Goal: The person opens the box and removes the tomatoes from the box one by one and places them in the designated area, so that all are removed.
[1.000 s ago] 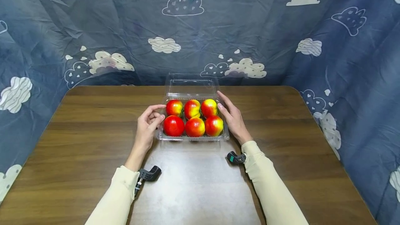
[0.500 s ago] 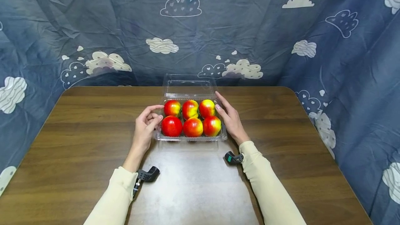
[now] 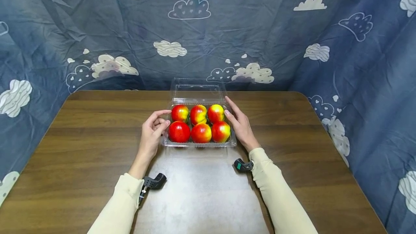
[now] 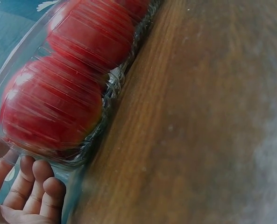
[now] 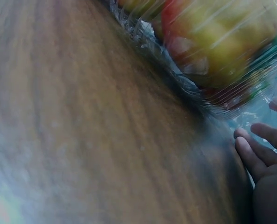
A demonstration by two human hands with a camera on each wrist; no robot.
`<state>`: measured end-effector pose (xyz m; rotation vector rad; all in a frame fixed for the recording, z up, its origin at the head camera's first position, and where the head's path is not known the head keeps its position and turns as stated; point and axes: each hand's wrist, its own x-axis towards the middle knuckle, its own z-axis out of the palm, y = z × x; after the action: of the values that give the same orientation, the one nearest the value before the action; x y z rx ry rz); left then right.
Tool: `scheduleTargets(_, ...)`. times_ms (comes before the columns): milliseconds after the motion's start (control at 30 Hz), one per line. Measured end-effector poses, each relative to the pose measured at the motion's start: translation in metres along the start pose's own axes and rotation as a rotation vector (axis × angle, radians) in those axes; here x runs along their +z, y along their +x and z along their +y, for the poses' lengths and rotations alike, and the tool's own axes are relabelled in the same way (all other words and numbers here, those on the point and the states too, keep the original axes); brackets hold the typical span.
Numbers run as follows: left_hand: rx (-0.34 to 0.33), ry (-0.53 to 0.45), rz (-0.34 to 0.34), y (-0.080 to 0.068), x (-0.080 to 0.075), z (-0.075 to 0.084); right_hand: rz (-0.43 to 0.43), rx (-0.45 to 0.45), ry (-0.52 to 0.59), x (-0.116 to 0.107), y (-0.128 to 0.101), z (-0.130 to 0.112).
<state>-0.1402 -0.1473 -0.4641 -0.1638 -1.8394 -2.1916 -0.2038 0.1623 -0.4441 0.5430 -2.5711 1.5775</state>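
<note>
A clear plastic clamshell box (image 3: 199,145) lies on the table with its lid (image 3: 199,89) tipped back toward the curtain. Two rows of red-and-yellow apples (image 3: 179,131) fill its base. My left hand (image 3: 152,130) is at the box's left side, thumb and index fingertip at the rim. In the left wrist view its other fingers (image 4: 39,191) bend loosely beside the end wall, below a red apple (image 4: 49,102). At the right side, my right hand (image 3: 241,125) lies along the box, thumb near the rim and index finger extended past the back right corner.
The wooden table (image 3: 97,147) ends in a straight far edge with rounded corners. Behind it hangs a blue curtain (image 3: 260,28) with white clouds. A black wrist camera (image 3: 155,181) sits on the left wrist, another (image 3: 243,165) on the right.
The whole scene shifts slightly with the head camera. Both hands, the box and the apples keep their places relative to each other.
</note>
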Motion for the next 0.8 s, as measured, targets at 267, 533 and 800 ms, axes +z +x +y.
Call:
scheduleTargets(267, 0.003, -0.006, -0.023, 0.004, 0.004, 0.001, 0.105, -0.069, 0.006, -0.009, -0.015, -0.034)
scheduleTargets(533, 0.013, 0.013, -0.032, 0.009, 0.007, 0.002, 0.130, -0.164, -0.067, -0.012, -0.027, -0.015)
scheduleTargets(800, -0.006, 0.011, 0.014, 0.003, 0.001, 0.002, 0.099, -0.294, -0.220, -0.005, -0.044, -0.012)
